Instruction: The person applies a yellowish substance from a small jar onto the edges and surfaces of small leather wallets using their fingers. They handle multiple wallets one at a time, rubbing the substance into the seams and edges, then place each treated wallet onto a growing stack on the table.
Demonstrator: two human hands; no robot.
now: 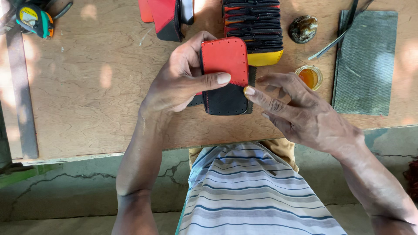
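The red and black leather piece (225,76) is pinched flat on the desk (87,87) by the left hand (183,78); the right hand (296,111), fingers spread, touches its edge. Edges should be kept aligned under even pressure. Counted: one stack of pieces (253,26), one glue jar (309,77), one tape measure (35,19).

a sunlit plywood tabletop (87,100) stands over a cracked grey concrete floor (78,196).
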